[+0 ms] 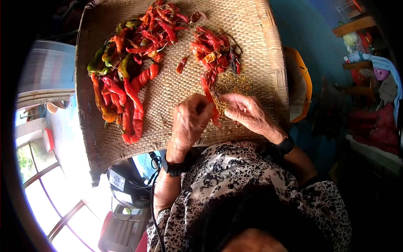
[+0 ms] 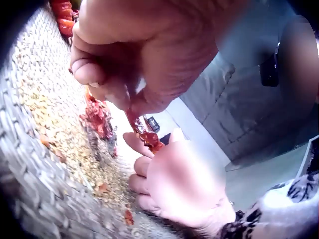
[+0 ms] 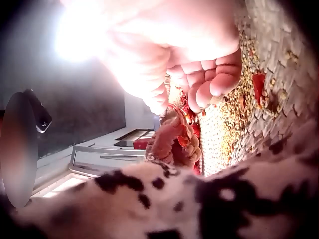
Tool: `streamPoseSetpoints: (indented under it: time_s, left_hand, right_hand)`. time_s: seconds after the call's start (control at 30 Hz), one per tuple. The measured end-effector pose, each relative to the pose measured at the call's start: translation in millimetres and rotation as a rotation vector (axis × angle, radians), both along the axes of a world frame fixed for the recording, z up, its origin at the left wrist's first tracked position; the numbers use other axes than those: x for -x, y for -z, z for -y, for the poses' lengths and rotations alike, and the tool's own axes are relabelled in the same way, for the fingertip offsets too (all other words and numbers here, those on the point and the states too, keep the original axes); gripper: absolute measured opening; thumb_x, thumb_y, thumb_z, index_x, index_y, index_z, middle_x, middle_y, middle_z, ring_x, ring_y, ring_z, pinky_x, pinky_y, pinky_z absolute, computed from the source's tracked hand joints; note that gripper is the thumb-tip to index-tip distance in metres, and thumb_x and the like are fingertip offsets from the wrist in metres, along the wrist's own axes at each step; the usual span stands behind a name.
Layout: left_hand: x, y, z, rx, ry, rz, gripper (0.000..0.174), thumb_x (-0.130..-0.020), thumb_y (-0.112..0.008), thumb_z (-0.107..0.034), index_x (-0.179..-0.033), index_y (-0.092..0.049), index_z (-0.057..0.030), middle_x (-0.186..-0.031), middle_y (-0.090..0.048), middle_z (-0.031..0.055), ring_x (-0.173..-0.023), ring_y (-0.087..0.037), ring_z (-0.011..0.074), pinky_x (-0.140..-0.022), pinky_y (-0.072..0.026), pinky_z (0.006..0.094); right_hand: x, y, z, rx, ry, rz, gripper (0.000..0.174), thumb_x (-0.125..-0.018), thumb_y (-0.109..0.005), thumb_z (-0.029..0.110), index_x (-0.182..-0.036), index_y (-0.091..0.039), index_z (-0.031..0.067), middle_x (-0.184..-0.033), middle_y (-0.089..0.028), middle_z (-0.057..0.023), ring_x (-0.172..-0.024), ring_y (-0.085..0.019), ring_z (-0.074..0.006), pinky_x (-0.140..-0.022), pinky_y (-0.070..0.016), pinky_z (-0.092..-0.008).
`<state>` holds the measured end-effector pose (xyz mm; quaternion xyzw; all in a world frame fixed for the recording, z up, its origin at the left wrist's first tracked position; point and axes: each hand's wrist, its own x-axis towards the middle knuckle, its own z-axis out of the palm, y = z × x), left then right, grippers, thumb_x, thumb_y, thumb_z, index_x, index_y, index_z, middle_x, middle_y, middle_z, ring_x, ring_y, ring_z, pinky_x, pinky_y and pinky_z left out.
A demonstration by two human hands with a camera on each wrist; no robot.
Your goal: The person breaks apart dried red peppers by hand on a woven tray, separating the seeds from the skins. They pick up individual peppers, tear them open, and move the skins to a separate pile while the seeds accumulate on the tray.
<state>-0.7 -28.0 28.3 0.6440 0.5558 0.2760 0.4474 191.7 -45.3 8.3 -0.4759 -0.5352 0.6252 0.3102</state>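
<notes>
The left hand (image 1: 191, 122) pinches a torn, opened red pepper (image 1: 216, 114) between thumb and fingertips above the woven tray. In the left wrist view that hand (image 2: 144, 50) holds the glossy pepper (image 2: 145, 133) hanging down toward the right hand (image 2: 179, 181). Just right of the pepper, the right hand (image 1: 252, 115) has its fingers loosely bent, with thumb and forefinger apart; whether it touches the pepper is unclear. Yellow seeds (image 1: 235, 84) lie spread on the weave under and beyond the hands. Dried, torn red pods (image 1: 210, 46) are heaped beyond the seeds.
On the left side of the woven tray (image 1: 241, 25) lies a large pile of red and green peppers (image 1: 138, 90). A single small red piece (image 1: 181, 65) sits between the piles. An orange-rimmed container (image 1: 308, 84) stands right of the tray. A dark cable hangs by the left forearm.
</notes>
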Motion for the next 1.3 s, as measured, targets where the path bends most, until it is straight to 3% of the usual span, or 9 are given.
streamPoseSetpoints:
  time_s: [0.27, 0.33, 0.4, 0.47, 0.63, 0.8, 1.0, 1.1, 1.3]
  left_hand:
    - [-14.6, 9.6, -10.4, -0.168, 0.124, 0.106, 0.005, -0.084, -0.062, -0.007, -0.084, -0.062, -0.0025, -0.072, -0.063, 0.0124, -0.059, -0.062, 0.0237, -0.054, -0.0500, 0.0342]
    - [-13.7, 15.7, -21.1, -0.389, 0.029, -0.203, 0.009, -0.085, -0.061, -0.011, -0.081, -0.059, -0.0031, -0.073, -0.062, 0.0132, -0.061, -0.062, 0.0277, -0.054, -0.0496, 0.0365]
    - [-15.7, 19.1, -31.1, -0.380, -0.022, -0.328, 0.015, -0.083, -0.064, -0.017, -0.082, -0.058, -0.0041, -0.076, -0.060, 0.0139, -0.065, -0.062, 0.0309, -0.056, -0.0498, 0.0395]
    - [-17.5, 28.4, -39.9, -0.487, -0.049, -0.508, 0.016, -0.082, -0.065, -0.019, -0.086, -0.059, -0.0053, -0.081, -0.060, 0.0139, -0.069, -0.062, 0.0329, -0.057, -0.0479, 0.0410]
    - [-23.7, 38.0, -46.6, -0.391, -0.004, -0.590, 0.025, -0.077, -0.070, -0.025, -0.082, -0.057, -0.0055, -0.084, -0.060, 0.0119, -0.073, -0.061, 0.0342, -0.060, -0.0475, 0.0438]
    - [-29.2, 41.0, -45.4, -0.376, 0.010, -0.599, 0.021, -0.078, -0.069, -0.023, -0.081, -0.057, -0.0053, -0.081, -0.061, 0.0110, -0.070, -0.062, 0.0318, -0.059, -0.0482, 0.0425]
    - [-18.5, 18.8, -28.3, -0.241, -0.045, -0.243, 0.015, -0.082, -0.067, -0.016, -0.081, -0.065, -0.0017, -0.072, -0.066, 0.0126, -0.059, -0.064, 0.0224, -0.055, -0.0494, 0.0350]
    - [-13.4, 8.7, -13.4, 0.140, -0.006, 0.147, 0.015, -0.086, -0.065, -0.013, -0.090, -0.065, 0.0014, -0.073, -0.067, 0.0082, -0.064, -0.061, 0.0098, -0.058, -0.0486, 0.0248]
    - [-19.8, 20.7, 1.9, 0.141, 0.015, 0.219, 0.014, -0.087, -0.064, -0.013, -0.091, -0.064, 0.0009, -0.072, -0.066, 0.0057, -0.065, -0.060, 0.0096, -0.059, -0.0489, 0.0248]
  right_hand:
    - [-15.3, 16.0, 0.9, -0.012, 0.137, -0.160, 0.014, -0.091, -0.060, 0.019, -0.090, -0.061, 0.0048, -0.073, -0.058, -0.0003, -0.062, -0.052, -0.0052, -0.051, -0.0457, -0.0193]
    - [-22.1, 7.1, 1.8, -0.041, 0.330, -0.312, 0.013, -0.092, -0.059, 0.019, -0.091, -0.061, 0.0067, -0.074, -0.058, -0.0006, -0.061, -0.051, -0.0055, -0.051, -0.0429, -0.0199]
    - [-38.3, 11.1, -3.2, -0.062, 0.507, -0.583, 0.015, -0.093, -0.057, 0.023, -0.093, -0.061, 0.0082, -0.076, -0.058, -0.0010, -0.060, -0.050, -0.0075, -0.051, -0.0406, -0.0221]
    - [-61.6, 16.8, -11.1, -0.045, 0.407, -1.201, 0.033, -0.095, -0.051, 0.036, -0.106, -0.059, 0.0057, -0.081, -0.057, -0.0010, -0.068, -0.049, -0.0119, -0.058, -0.0408, -0.0250]
    - [-88.6, 13.9, -11.5, 0.000, 0.394, -1.354, 0.046, -0.095, -0.049, 0.040, -0.122, -0.054, 0.0028, -0.082, -0.058, -0.0036, -0.072, -0.048, -0.0123, -0.061, -0.0422, -0.0260]
    - [-46.3, 18.7, -0.7, 0.044, 0.496, -0.855, 0.022, -0.095, -0.053, 0.024, -0.106, -0.062, 0.0067, -0.069, -0.056, 0.0012, -0.060, -0.051, -0.0080, -0.050, -0.0426, -0.0226]
    - [-13.5, 22.2, 0.8, -0.189, 0.151, 0.018, 0.032, -0.092, -0.059, 0.028, -0.107, -0.059, -0.0002, -0.077, -0.061, -0.0035, -0.065, -0.056, -0.0076, -0.057, -0.0496, -0.0234]
    - [-6.2, 17.0, 2.3, -0.047, 0.127, -0.026, 0.036, -0.091, -0.061, 0.026, -0.106, -0.058, -0.0058, -0.082, -0.063, -0.0060, -0.071, -0.058, -0.0091, -0.062, -0.0501, -0.0245]
    - [-3.0, 11.0, 2.3, 0.002, -0.011, -0.039, 0.023, -0.089, -0.062, 0.015, -0.100, -0.060, -0.0053, -0.086, -0.065, -0.0075, -0.077, -0.060, -0.0107, -0.067, -0.0501, -0.0250]
